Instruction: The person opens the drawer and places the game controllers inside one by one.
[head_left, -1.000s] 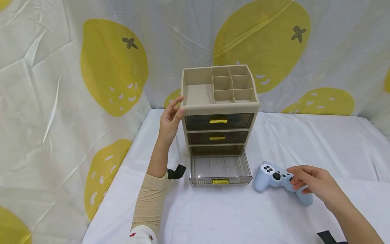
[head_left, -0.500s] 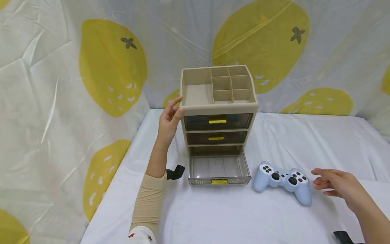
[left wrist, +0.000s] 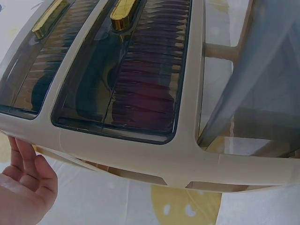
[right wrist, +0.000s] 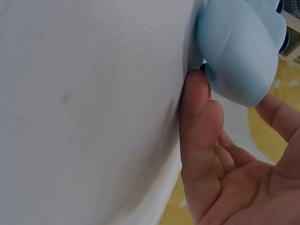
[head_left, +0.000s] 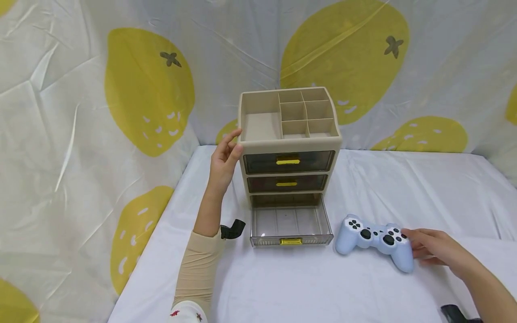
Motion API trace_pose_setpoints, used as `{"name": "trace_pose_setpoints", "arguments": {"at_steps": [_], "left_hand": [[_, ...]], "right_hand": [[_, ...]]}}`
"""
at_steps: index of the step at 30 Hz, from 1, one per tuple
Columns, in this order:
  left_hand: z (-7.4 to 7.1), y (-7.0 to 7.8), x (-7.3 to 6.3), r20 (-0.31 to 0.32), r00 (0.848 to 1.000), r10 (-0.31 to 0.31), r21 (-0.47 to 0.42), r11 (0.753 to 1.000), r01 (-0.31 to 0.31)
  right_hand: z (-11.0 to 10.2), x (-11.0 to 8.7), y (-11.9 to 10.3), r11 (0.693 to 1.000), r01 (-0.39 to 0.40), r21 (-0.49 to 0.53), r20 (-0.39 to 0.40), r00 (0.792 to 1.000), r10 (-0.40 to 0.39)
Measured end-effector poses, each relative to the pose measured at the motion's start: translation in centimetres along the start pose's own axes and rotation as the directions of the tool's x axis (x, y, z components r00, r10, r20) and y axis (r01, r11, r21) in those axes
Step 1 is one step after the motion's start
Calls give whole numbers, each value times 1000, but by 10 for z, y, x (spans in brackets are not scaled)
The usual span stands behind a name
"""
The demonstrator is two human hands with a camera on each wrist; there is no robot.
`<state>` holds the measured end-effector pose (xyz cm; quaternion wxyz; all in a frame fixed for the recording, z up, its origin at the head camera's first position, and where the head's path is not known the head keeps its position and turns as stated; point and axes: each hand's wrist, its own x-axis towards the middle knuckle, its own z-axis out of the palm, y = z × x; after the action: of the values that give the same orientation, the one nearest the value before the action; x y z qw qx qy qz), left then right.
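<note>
A beige desktop organizer (head_left: 290, 142) stands at centre, with divided compartments on top. Its upper two dark drawers are closed; the clear bottom drawer (head_left: 287, 222), with a gold handle (head_left: 291, 241), is pulled out. My left hand (head_left: 223, 163) touches the organizer's left side with its fingertips near the top edge. In the left wrist view, those fingers (left wrist: 29, 164) rest against the beige frame. At the right, a light blue game controller (head_left: 373, 242) lies on the cloth. My right hand (head_left: 440, 251) is at its right grip. In the right wrist view, thumb and fingers (right wrist: 199, 110) straddle the grip's end.
White cloth (head_left: 291, 287) covers the table. A lemon-print curtain (head_left: 234, 54) hangs behind and along the left side. Black straps show near the left forearm (head_left: 206, 206) and below the right wrist.
My right hand moved right, away from over the controller, then came back left to its right grip. The controller and organizer stay put; the left hand holds its place.
</note>
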<state>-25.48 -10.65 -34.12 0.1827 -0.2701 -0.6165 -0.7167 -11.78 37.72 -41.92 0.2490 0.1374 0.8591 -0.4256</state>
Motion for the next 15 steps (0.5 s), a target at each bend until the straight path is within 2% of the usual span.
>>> {"name": "trace_pose_setpoints", "arguments": {"at_steps": [10,15], "left_hand": [[0,1,0,-4,1000,-16,2,1000,16],[0,0,0,2,1000,-12,-1,1000,12]], "right_hand": [[10,9,-12,997,39,-72,36,999,-37],[10,9,-12,996,60,-66,62,996,-56]]}}
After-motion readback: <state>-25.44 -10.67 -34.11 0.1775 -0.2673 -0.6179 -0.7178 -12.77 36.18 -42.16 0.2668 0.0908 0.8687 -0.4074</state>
